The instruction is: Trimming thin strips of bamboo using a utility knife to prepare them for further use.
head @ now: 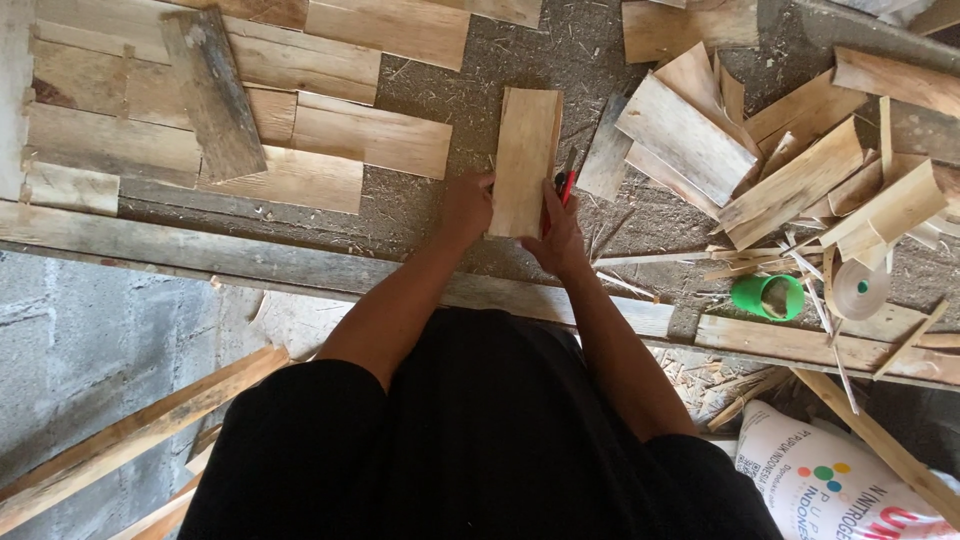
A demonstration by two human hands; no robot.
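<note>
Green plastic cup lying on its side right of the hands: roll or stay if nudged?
The green plastic cup lies on its side, so it would probably roll, likely in a curve if it tapers. The wood sticks and long plank beside it would likely stop it soon. It looks thin-walled, so probably light; its contents are unclear.

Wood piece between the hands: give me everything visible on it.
The wood piece is a short, flat, pale rectangular board with lengthwise grain, bare and unpainted. It lies flat on the sawdust-strewn work surface, long side pointing away from the person. The left hand presses its near left edge; the right hand, holding a red-and-black tool, rests against its right edge. Its underside is hidden.
</note>
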